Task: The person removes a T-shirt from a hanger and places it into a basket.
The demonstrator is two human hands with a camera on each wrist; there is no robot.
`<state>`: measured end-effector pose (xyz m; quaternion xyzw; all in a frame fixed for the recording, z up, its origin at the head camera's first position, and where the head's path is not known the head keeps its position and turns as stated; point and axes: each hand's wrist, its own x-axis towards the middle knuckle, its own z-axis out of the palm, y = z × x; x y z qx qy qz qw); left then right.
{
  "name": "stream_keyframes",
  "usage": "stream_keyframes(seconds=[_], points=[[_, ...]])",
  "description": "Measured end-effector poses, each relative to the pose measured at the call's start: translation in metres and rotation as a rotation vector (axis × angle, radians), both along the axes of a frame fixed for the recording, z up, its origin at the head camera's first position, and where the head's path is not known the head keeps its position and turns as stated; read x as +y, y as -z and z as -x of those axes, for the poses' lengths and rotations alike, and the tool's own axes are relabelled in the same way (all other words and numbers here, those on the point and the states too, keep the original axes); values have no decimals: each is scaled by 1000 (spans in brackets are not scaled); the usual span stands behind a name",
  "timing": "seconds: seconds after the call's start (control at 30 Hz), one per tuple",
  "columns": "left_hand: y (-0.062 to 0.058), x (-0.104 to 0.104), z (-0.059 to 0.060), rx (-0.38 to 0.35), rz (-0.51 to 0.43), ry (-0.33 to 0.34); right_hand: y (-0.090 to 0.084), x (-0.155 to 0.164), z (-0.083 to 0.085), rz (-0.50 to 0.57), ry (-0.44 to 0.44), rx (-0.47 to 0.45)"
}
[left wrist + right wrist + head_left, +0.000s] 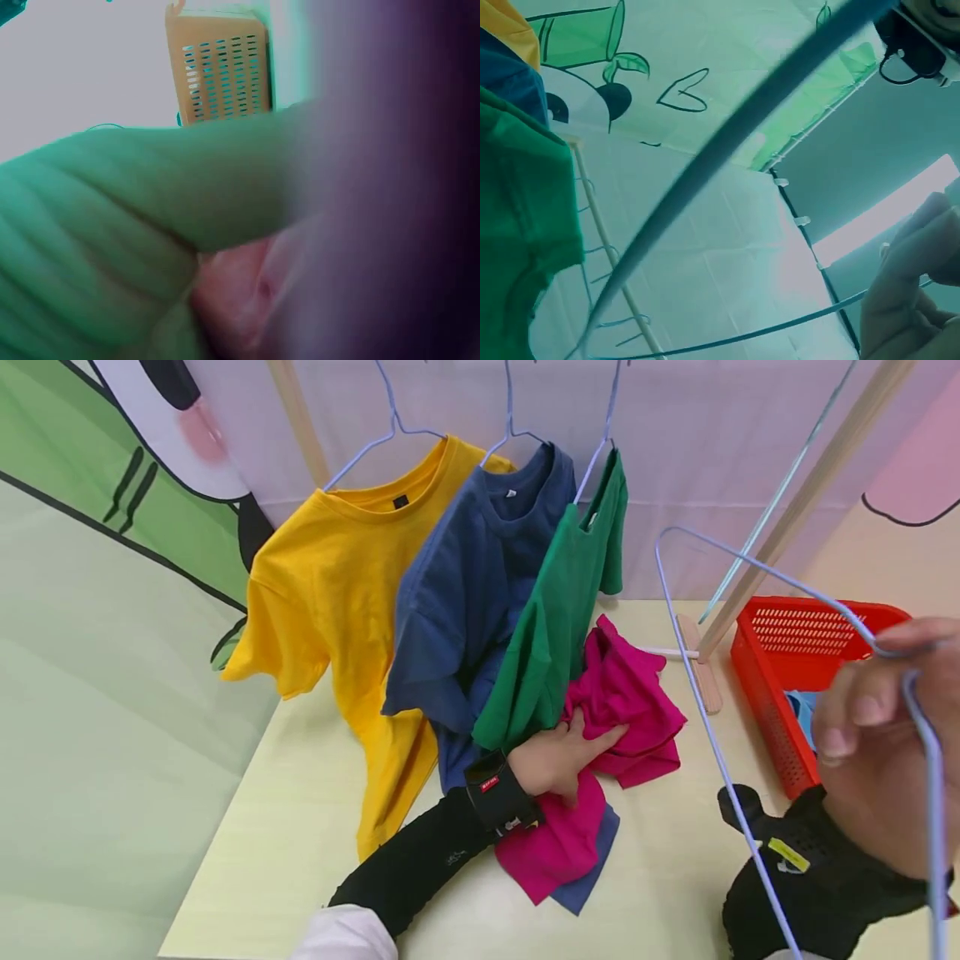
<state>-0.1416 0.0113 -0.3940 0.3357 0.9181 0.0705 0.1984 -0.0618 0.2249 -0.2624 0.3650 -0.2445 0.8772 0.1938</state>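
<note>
A magenta shirt [626, 706] lies crumpled on the pale table [300, 827], partly over a navy cloth [592, 868]. My left hand [573, 752] grips a fold of the magenta shirt, just below the hanging green shirt [555, 618]. In the left wrist view only blurred green fabric [112, 225] and a bit of skin [232, 300] show. At the right, close to the camera, my right hand [885, 693] holds a light blue wire hanger [705, 710] with its fingers [907, 300] curled round the wire [727, 142]. Nothing hangs on that hanger.
A yellow shirt [337, 585] and a navy shirt [465, 593] hang on wire hangers left of the green one, their hems touching the table. A red mesh basket [772, 693] with blue cloth inside stands at the right, beside the wooden rack leg [810, 502].
</note>
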Motion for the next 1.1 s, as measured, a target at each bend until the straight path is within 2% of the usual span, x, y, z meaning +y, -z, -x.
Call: stream_keyframes(seconds=[0.07, 0.13, 0.2, 0.27, 0.5, 0.73, 0.83, 0.97, 1.1], points=[[3, 2, 2, 16, 6, 14, -15, -6, 14, -89, 102, -111], [4, 4, 3, 22, 22, 24, -29, -13, 31, -221, 184, -166], [5, 6, 3, 33, 52, 32, -42, -16, 51, -360, 247, -224], [5, 8, 2, 36, 75, 36, -54, -15, 70, -469, 265, -273], [9, 9, -2, 59, 78, 60, -88, 8, 131, -639, 147, -431], [6, 9, 2, 60, 76, 54, -106, 21, 177, -724, 96, -574], [6, 10, 3, 70, 80, 61, -107, 28, 190, -726, 74, -640], [8, 11, 1, 79, 82, 70, -97, 34, 201, -745, 25, -738], [9, 10, 0, 78, 79, 61, -83, 38, 205, -793, -2, -760]])
